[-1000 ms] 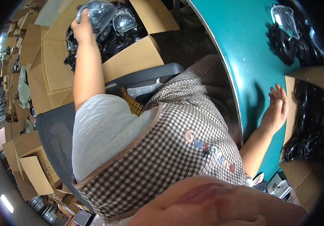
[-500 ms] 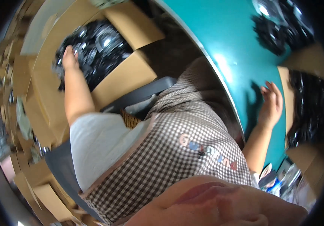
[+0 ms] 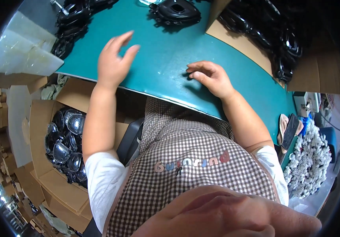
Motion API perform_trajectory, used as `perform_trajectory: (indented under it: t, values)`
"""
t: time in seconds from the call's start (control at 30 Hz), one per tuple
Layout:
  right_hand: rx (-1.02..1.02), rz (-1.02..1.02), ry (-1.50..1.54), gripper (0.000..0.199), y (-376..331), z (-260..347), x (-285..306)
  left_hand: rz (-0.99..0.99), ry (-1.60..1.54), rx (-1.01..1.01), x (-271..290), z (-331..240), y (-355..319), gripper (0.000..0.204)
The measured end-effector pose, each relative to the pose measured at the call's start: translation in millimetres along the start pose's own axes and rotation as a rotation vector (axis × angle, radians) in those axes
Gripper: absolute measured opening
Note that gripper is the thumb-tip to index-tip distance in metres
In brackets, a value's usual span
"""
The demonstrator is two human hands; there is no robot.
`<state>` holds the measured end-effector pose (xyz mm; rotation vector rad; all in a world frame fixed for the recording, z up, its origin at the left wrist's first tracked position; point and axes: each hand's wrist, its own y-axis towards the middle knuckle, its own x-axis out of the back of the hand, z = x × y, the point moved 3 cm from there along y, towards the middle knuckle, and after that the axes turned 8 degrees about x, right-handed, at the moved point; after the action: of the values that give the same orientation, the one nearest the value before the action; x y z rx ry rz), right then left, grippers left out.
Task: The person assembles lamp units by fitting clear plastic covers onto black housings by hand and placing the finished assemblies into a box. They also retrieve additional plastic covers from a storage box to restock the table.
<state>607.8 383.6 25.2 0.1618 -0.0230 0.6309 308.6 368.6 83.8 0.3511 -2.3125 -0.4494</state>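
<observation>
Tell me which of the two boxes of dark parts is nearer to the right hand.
The upper-right box, across a strip of green table from the right hand; the other box is at lower left, beyond the table's edge.

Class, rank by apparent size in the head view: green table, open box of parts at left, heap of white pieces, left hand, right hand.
1. Green table
2. Open box at left
3. White heap
4. Left hand and right hand: too alike to rank
</observation>
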Motion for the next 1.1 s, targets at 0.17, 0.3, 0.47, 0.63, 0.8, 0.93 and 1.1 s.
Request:
perform_trajectory:
  t: [0.17,0.3,0.47,0.63,0.8,0.93,1.1]
  values:
    - [-0.018,0.019,0.031,0.035,0,-4,9,-0.073,-0.28,0.143,-92,11,124,0.062]
    - [-0.017,0.03,0.08,0.034,2,-1,4,-0.212,-0.122,0.553,-112,95,222,0.092]
    - [0.015,0.077,0.052,0.031,4,1,-3,-0.03,-0.159,0.713,-135,141,245,0.059]
    - [0.088,-0.148,0.129,0.037,5,-3,13,0.207,-0.457,0.677,-142,71,197,0.028]
    - [0.228,-0.367,0.236,0.047,18,23,27,0.214,-0.46,0.658,-90,26,122,0.037]
    - [0.387,-0.464,-0.394,0.05,24,24,38,0.257,-0.671,0.693,-70,9,66,0.037]
    - [0.594,-0.426,-0.932,0.037,51,53,15,-0.038,-0.699,0.585,-51,3,10,0.036]
